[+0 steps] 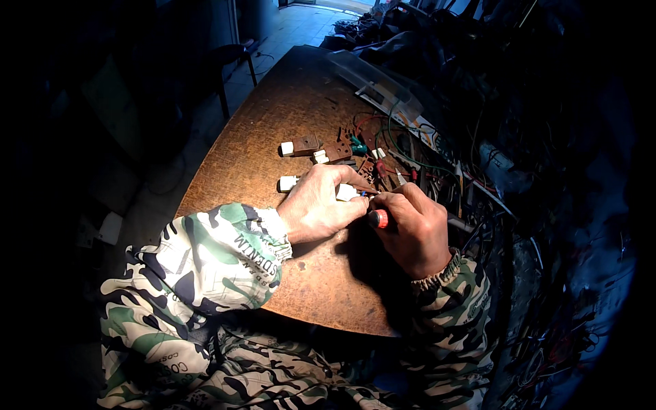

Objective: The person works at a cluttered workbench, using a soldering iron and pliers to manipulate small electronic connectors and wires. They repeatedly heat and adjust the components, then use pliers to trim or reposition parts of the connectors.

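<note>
My left hand [321,203] is closed on a small white connector block [347,193], pinching it just above the wooden table. A tiny blue part [364,194] shows at the block's right end, between the two hands. In my right hand [415,224] is a screwdriver with a red and black handle [379,219]; the fingers wrap round it and its tip is hidden. Both hands' fingertips almost meet. Beyond them lie a brown block with a white end [305,144] and another brown block [336,152]. A white block [288,183] sits left of my left hand.
The wooden table [246,150] has a curved left edge. Loose wires, a green part [357,145] and red-handled probes [381,168] crowd its right side. A clear plastic sheet [383,85] lies at the far right. A dark chair [229,58] stands beyond the left edge.
</note>
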Demonstrator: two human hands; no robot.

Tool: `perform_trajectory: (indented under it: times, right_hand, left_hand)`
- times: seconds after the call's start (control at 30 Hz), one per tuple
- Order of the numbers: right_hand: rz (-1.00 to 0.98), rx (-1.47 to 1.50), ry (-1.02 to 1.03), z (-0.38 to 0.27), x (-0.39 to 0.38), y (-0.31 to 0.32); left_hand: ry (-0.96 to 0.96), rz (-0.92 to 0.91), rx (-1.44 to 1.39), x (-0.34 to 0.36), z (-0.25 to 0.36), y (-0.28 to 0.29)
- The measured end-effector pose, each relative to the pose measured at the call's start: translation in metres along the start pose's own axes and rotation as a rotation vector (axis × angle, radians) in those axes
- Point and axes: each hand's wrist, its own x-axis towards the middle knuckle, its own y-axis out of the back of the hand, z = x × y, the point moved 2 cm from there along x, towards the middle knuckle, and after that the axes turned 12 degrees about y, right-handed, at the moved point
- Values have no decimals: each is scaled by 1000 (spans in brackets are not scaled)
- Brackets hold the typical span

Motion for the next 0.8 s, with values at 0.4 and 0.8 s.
perform_trajectory:
  times: [0.4, 0.8]
  right_hand:
    - [-97, -173, -141, -9, -5, -2]
    - [2, -150, -182, -17, -1, -9]
  left_hand:
    - [-67, 71, 90, 5, -6, -12]
    - [31, 81, 75, -7, 3, -5]
